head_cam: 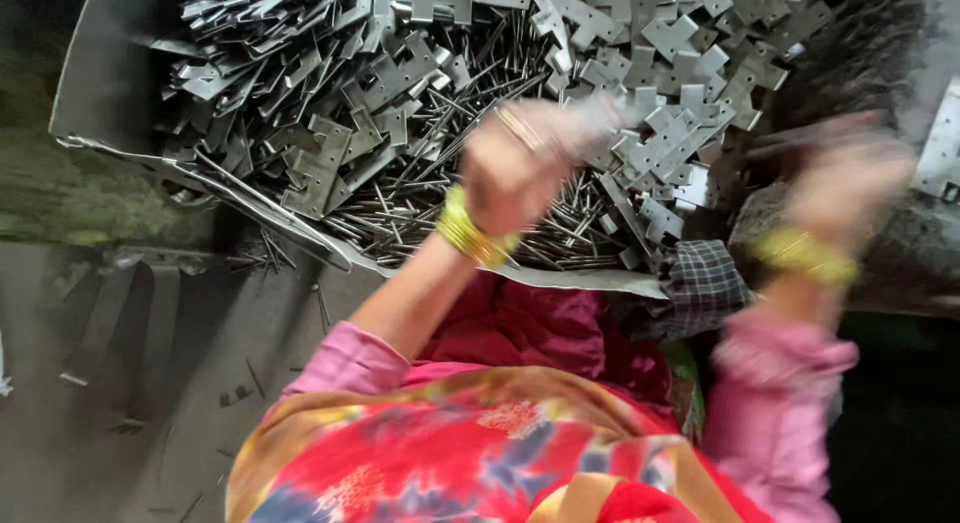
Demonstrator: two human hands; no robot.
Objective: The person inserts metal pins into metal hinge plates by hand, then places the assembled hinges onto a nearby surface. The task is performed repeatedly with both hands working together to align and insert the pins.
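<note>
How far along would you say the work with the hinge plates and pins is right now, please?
Done: no finished stack shows. In hand: the left hand is raised over the heap, seemingly holding a hinge plate; the blurred right hand may hold a thin pin. Left: a large heap of loose hinge plates and pins.
</note>
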